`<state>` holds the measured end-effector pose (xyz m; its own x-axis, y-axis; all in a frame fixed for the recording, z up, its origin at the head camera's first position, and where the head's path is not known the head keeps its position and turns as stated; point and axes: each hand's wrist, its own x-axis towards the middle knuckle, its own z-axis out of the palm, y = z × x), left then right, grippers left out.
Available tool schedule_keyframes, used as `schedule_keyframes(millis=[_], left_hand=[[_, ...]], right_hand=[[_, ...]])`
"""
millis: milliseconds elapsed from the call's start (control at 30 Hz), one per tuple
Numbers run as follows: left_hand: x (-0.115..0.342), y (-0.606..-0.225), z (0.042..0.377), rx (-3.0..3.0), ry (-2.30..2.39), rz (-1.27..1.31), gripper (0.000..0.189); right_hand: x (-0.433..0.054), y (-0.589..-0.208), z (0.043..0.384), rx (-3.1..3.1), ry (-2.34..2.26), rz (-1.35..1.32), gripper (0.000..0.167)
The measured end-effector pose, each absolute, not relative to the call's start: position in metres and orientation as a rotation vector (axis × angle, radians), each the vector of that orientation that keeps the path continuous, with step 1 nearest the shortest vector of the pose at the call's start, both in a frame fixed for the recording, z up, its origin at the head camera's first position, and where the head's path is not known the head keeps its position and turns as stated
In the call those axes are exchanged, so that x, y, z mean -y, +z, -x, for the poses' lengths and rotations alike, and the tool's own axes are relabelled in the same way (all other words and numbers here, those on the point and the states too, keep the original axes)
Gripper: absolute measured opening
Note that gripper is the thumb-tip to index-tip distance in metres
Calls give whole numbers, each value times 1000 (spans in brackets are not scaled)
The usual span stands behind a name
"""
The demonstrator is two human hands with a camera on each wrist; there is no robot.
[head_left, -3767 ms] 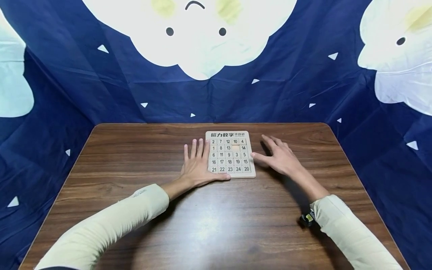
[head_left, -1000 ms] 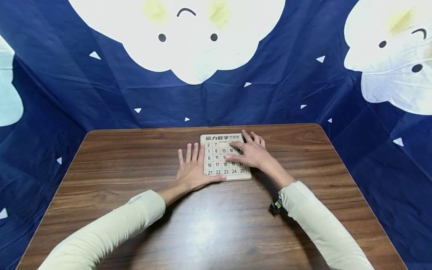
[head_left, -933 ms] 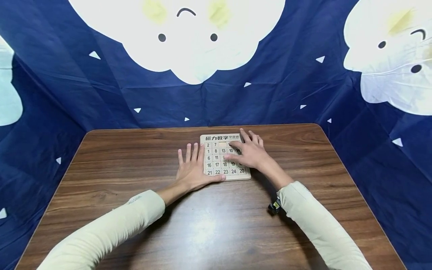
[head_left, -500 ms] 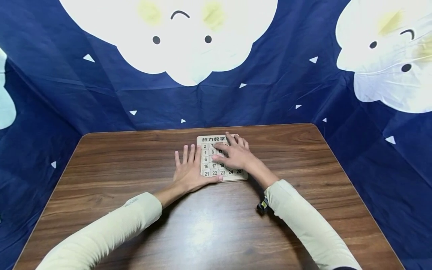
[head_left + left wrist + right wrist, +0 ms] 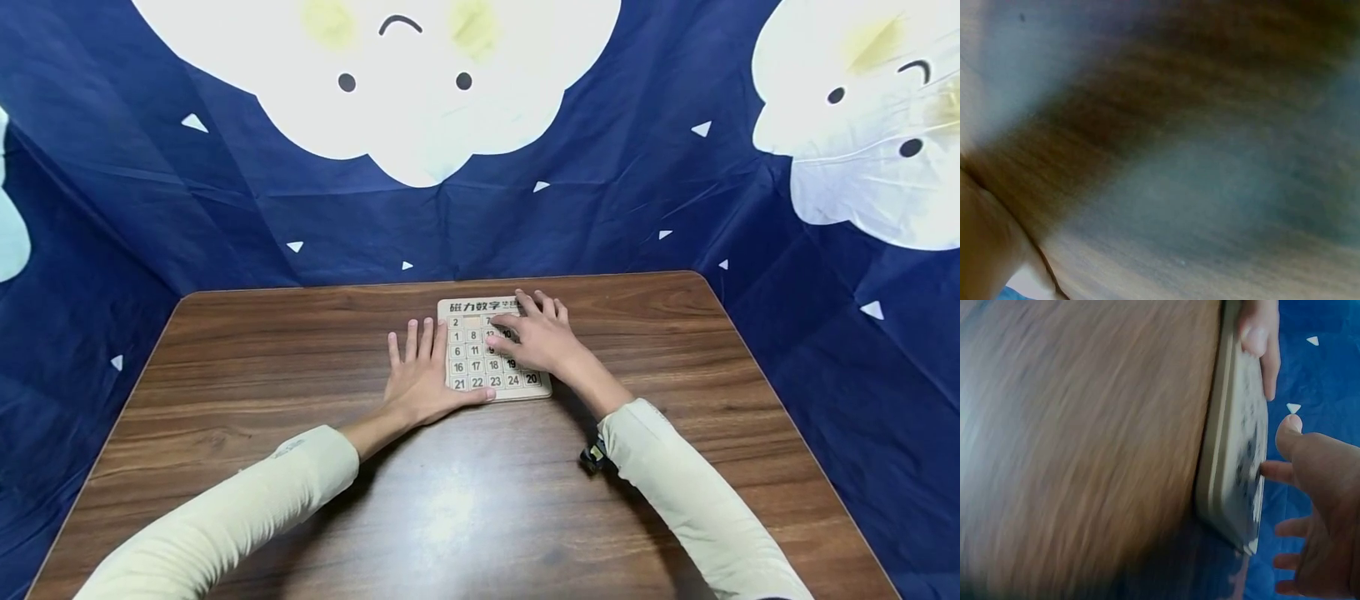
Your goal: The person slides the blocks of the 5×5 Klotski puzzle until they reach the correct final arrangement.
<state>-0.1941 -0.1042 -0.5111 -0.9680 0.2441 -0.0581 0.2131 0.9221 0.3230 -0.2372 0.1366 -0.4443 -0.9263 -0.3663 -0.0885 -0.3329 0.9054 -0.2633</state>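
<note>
A pale wooden number sliding puzzle (image 5: 476, 367) lies on the table, its vacant slot (image 5: 472, 322) second in the top row. My left hand (image 5: 422, 379) rests flat against its left side, fingers spread, thumb along the front edge. Over the puzzle's right part spreads my right hand (image 5: 543, 340), index fingertip at the 7 tile (image 5: 486, 322); it covers several tiles. In the right wrist view, the puzzle's thick edge (image 5: 1215, 462) shows between the left thumb (image 5: 1255, 340) and my right hand (image 5: 1329, 487). The left wrist view holds mostly blurred wood and part of a hand (image 5: 988, 237).
Brown wood-grain table (image 5: 450, 517) extends on all sides of the puzzle. A blue cloth (image 5: 360, 217) with white clouds and triangles hangs behind the table and at both sides. A small dark device (image 5: 592, 457) is at the right wrist.
The right hand came from beside the puzzle onto its tiles. Tile 10 went down, 12 right, then 7 right, so the vacant slot shifted to the top row's second place. The left hand stayed put.
</note>
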Motion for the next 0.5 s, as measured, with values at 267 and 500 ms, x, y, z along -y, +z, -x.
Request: schedule_keyframes(millis=[267, 500], left_hand=[[105, -509, 192, -2971, 463, -344, 155], [104, -509, 192, -2980, 473, -355, 155]], right_hand=[[-113, -447, 238, -2888, -482, 651, 61], [-97, -449, 240, -2811, -442, 676, 62]])
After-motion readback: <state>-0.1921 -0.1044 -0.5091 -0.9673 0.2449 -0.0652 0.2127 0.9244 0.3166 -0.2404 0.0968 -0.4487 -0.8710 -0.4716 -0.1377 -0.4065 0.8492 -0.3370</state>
